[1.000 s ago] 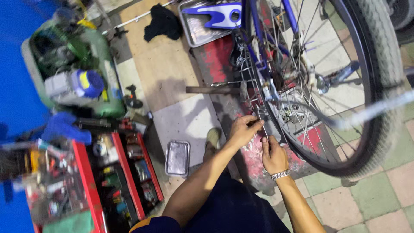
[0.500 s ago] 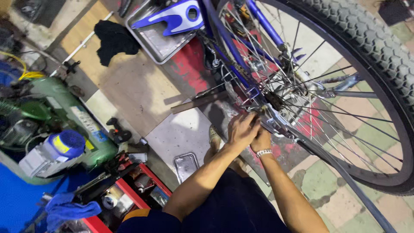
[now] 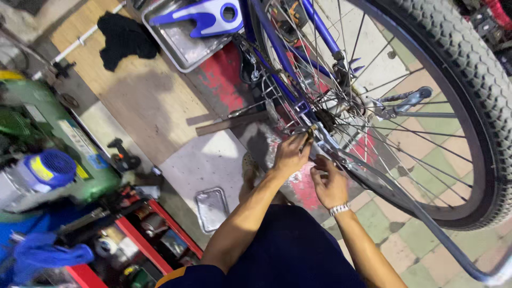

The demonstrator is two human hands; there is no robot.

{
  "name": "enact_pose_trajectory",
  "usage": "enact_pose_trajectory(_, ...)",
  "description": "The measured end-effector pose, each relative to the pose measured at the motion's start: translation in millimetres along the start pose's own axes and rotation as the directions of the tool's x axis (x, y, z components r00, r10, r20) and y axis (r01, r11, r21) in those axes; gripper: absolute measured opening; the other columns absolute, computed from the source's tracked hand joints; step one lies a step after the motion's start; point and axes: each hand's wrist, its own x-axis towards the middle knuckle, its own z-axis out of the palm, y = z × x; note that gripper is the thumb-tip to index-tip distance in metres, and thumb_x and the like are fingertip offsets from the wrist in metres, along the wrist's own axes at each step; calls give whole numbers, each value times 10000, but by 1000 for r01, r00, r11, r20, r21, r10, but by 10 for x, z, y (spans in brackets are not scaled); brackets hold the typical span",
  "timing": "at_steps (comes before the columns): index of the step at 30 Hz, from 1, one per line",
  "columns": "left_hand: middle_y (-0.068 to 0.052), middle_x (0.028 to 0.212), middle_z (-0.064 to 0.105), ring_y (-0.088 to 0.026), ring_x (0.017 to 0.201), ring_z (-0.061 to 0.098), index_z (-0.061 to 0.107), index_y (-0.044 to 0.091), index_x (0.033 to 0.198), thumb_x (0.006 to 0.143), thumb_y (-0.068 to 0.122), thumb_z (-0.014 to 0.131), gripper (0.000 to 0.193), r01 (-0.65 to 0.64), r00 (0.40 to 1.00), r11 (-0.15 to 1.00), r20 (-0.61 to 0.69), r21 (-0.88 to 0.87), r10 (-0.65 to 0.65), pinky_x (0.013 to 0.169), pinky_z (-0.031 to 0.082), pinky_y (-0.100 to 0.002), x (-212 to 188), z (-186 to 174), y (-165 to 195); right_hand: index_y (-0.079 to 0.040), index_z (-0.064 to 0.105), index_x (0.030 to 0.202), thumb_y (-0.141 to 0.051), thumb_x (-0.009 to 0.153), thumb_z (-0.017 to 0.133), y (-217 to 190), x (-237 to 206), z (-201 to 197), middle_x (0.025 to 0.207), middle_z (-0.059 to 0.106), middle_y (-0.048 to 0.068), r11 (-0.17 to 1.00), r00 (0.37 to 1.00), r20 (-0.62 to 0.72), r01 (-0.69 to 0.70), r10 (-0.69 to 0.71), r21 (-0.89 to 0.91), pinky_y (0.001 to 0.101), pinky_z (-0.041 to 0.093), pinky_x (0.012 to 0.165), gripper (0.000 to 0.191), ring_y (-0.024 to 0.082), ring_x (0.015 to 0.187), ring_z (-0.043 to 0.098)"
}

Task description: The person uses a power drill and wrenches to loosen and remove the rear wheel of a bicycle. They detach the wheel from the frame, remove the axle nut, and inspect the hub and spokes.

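A blue bicycle's rear wheel (image 3: 469, 80) with a knobby tyre fills the upper right. My left hand (image 3: 290, 156) reaches up to the hub (image 3: 323, 120) and pinches a small yellowish piece (image 3: 309, 131) at the axle. My right hand (image 3: 329, 184), with a pale wristband, sits just below it, fingers curled against the silver stay (image 3: 373, 178) that runs from the axle. What those fingers hold is hidden. The chain (image 3: 250, 58) hangs by the blue frame (image 3: 272, 48).
A metal tray (image 3: 181, 48) with a blue-and-white cover (image 3: 205, 16) lies at top centre, a black rag (image 3: 125, 34) beside it. A small steel tray (image 3: 212, 209) sits on the floor, a red toolbox (image 3: 133, 245) lower left, a green machine (image 3: 48, 154) at left. The kickstand (image 3: 410, 101) sticks out right.
Both hands stay at the rear hub. My left hand has closed in on the axle, and the view has swung so the wheel sits higher and further right.
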Motion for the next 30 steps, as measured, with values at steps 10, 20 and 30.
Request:
enact_pose_trajectory(10,-205,1066,729,-383,938,720,686,-25,1175,950,125,706,272,150,968,987,-195,-58,-158,844,579,-428,61,159,98,39,603,1239,-117,948,725,-595,-225,-780,1094,678,214,859,863,-170,414,-475,-300,409,542,858,353,360,987,696)
enact_pose_trajectory(20,-87,902,649,-204,810,616,651,11,1057,1093,266,549,277,414,870,699,29,-583,-492,735,511,-345,-53,644,-203,15,559,1256,-212,1014,722,-856,79,-816,1197,681,168,862,827,-252,502,-502,-69,374,530,949,370,284,1049,671)
enact_pose_trajectory(30,-123,634,563,-223,569,539,628,29,898,1106,422,430,486,646,706,571,111,-507,-699,548,434,-407,-424,763,91,-27,694,1254,-202,1026,493,-677,549,-786,1132,746,210,965,968,120,232,-218,-119,360,536,921,351,293,1029,733)
